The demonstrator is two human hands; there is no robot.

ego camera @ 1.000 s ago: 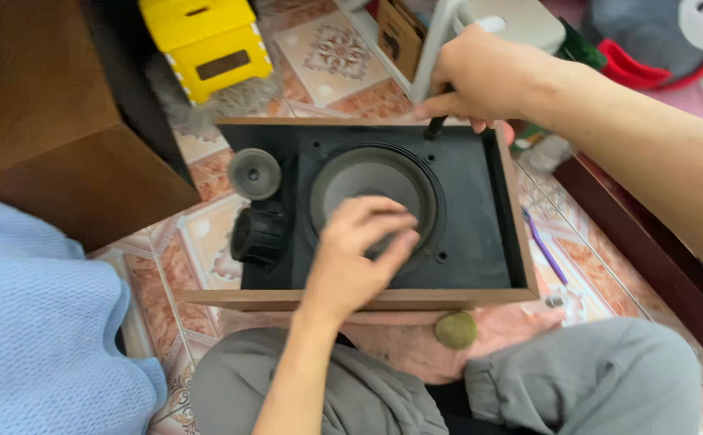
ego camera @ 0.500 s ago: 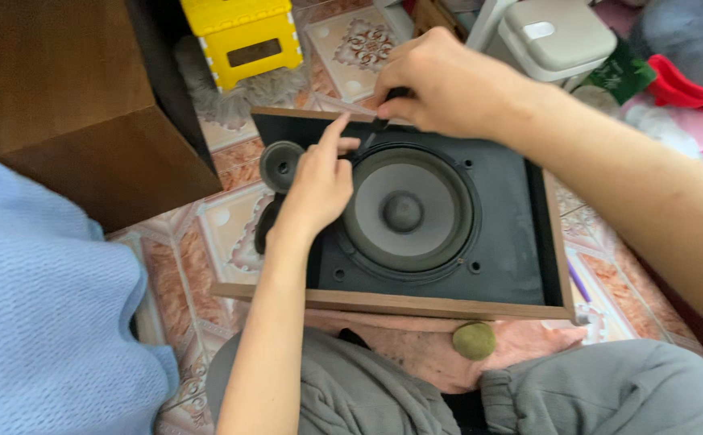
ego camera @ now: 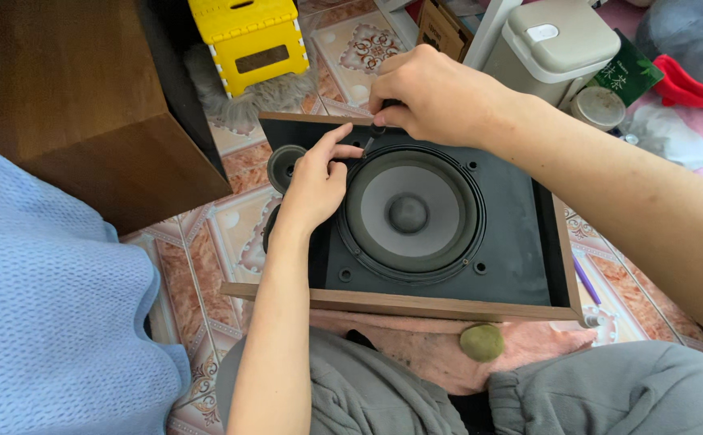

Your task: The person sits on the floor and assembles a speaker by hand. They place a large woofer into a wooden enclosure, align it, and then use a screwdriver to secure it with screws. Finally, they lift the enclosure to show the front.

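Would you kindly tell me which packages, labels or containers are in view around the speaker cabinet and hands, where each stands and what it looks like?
Green packet: top right, beside the bin; flat, dark green with pale print.
Cardboard box: top centre, beyond the right hand; brown, open-topped.
Lidded bin: top right; beige, rounded, white button on lid.
Round tin: right of the bin; small, pale lid.
No screens or signs.

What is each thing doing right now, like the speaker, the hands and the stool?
Speaker cabinet: lying on its back, front panel facing up.
Large speaker cone: seated in the panel, uncovered.
Small round speaker: partly hidden by the left hand.
Left hand: forefinger stretched toward the cone's upper rim.
Right hand: closed around a dark tool, tip on the panel.
Yellow step stool: standing upright.
White lidded bin: lid shut.
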